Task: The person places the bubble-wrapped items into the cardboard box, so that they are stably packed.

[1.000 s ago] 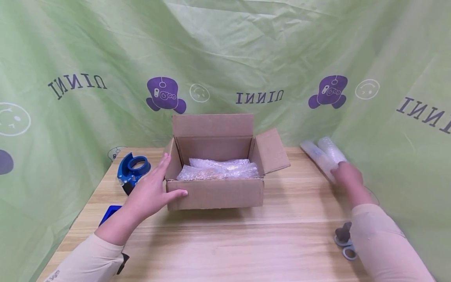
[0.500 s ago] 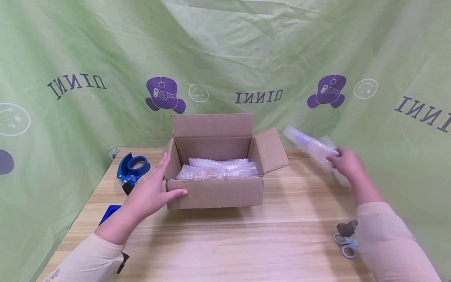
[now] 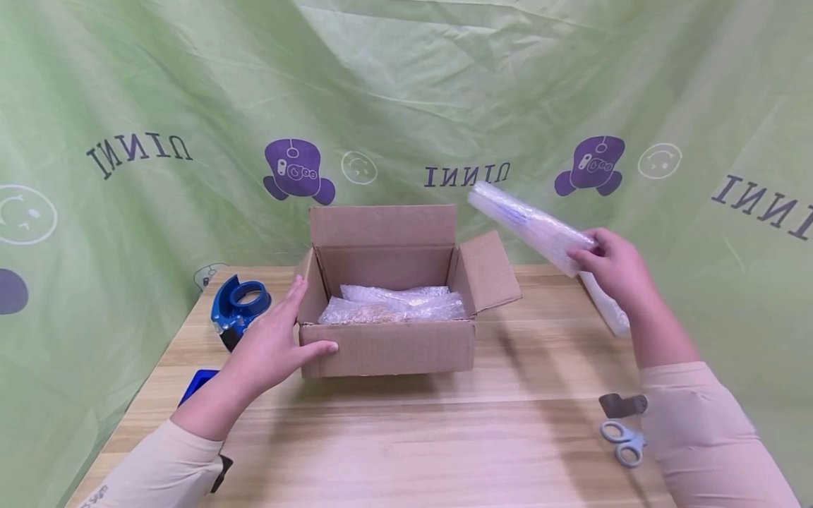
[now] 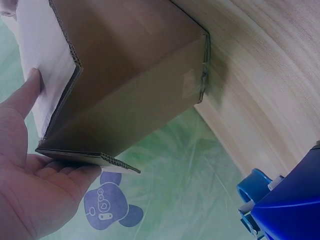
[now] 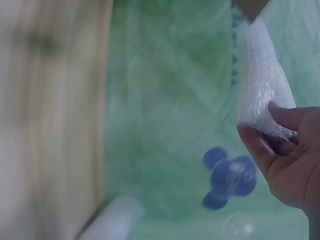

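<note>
An open cardboard box point(image 3: 387, 351) stands mid-table with bubble-wrapped items point(image 3: 394, 307) inside. My left hand point(image 3: 269, 346) presses against its near left corner, thumb along the front and straight fingers along the left side. In the left wrist view, the thumb point(image 4: 31, 92) lies on one flap while the other fingers touch a second flap. My right hand point(image 3: 612, 264) pinches one end of a long bubble-wrapped bundle point(image 3: 527, 222), raised above the table to the right of the box and slanting up to the left. Something bluish shows through the wrap; its kind cannot be made out.
Another bubble-wrap piece point(image 3: 606, 307) lies behind the right hand. Grey-handled scissors point(image 3: 624, 444) and a dark object point(image 3: 622, 404) are near the right forearm. A blue tape dispenser point(image 3: 244, 307) and a blue object point(image 3: 198, 384), partly hidden, are on the left. Green cloth point(image 3: 394, 85) hangs behind.
My right hand has lifted the bubble-wrapped bundle off the table and carried it up and left towards the box. The other bubble-wrap piece stays behind. My left hand has not moved.
</note>
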The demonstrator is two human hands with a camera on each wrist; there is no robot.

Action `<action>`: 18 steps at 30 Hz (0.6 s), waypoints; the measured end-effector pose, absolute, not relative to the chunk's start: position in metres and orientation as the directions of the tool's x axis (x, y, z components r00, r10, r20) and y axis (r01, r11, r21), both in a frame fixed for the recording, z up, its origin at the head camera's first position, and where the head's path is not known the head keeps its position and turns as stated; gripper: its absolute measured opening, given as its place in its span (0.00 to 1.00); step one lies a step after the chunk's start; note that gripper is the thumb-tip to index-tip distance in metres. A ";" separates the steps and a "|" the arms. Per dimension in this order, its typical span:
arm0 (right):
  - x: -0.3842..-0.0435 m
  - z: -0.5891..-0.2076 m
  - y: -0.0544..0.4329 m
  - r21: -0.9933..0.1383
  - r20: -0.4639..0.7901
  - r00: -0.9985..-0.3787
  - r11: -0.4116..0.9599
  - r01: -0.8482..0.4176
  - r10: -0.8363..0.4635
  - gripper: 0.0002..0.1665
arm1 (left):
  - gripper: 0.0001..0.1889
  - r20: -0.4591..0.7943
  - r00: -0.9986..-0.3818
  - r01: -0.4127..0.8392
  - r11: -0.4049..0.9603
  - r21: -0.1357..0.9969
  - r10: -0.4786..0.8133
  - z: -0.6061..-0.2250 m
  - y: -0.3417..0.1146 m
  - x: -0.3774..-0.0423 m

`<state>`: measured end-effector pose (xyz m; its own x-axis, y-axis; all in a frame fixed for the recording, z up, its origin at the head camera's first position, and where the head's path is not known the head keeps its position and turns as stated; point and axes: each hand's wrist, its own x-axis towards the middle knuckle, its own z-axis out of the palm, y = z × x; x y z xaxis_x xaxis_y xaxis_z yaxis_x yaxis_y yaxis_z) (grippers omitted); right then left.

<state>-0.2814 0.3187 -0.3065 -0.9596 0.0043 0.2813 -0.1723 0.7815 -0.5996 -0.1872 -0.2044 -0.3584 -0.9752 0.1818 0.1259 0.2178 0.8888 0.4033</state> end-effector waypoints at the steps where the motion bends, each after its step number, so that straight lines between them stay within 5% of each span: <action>1: -0.280 -0.302 0.313 -0.605 0.287 -0.958 0.775 -0.184 -0.003 0.28 | 0.63 0.126 -0.975 0.218 0.889 0.402 0.182 -0.358 -0.205 -0.187; 18: -0.257 -0.263 0.222 -0.660 0.364 -0.909 0.633 -0.405 -0.201 0.20 | 0.63 0.137 -0.975 0.218 0.889 0.402 0.178 -0.358 -0.203 -0.187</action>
<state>-0.2574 0.2221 -0.2628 -0.9093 -0.2011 0.3644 -0.4046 0.6331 -0.6600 -0.1871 -0.2035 -0.3579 -0.9746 0.1775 0.1366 0.2183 0.8891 0.4023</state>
